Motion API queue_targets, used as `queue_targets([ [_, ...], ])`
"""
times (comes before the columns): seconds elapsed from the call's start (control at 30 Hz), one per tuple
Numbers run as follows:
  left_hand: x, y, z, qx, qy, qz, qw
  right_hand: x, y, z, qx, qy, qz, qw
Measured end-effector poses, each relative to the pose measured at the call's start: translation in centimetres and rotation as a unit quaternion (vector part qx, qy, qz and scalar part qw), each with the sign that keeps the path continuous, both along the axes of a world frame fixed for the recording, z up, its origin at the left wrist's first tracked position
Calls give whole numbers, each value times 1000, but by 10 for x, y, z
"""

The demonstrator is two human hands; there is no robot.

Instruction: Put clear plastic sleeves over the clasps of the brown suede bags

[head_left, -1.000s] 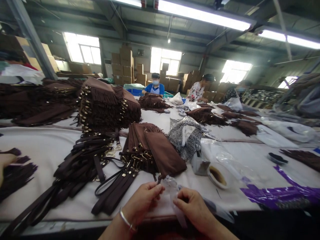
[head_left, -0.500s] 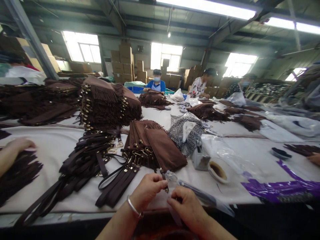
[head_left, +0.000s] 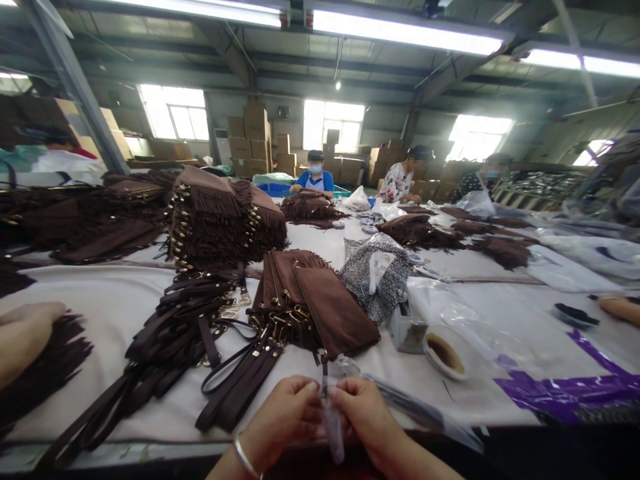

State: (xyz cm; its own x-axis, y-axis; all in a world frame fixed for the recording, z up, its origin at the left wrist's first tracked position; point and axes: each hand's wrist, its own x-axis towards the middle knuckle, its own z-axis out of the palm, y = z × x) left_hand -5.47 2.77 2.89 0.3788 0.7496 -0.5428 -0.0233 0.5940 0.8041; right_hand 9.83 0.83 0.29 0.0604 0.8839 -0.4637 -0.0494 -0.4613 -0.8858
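Centrally, left hand, right hand, grip closed on clear plastic, brown pouch ahead

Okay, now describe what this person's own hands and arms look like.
The left hand has a shiny, silver-coloured bracelet, a plain rounded band, at its wrist. The right hand shows no bracelet or ring. Both hands are ungloved, and no sleeve shows on either forearm.

On the worktop, the pile of straps lies left of the stack of pouches; behind them stands the tall bag stack. Right of the pouches lie the patterned bag and, nearer, the tape roll.
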Motion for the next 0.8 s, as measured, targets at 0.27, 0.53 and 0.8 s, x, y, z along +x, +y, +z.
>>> queue_targets([
  [0.27,-6,9,-25,104,103,54,988,-11,5,-9,3,45,9,999],
  [0.53,2,48,-12,279,234,40,931,-16,8,-10,-22,45,46,998],
  [0.8,6,67,-5,342,275,8,898,2,15,17,236,-254,95,933],
])
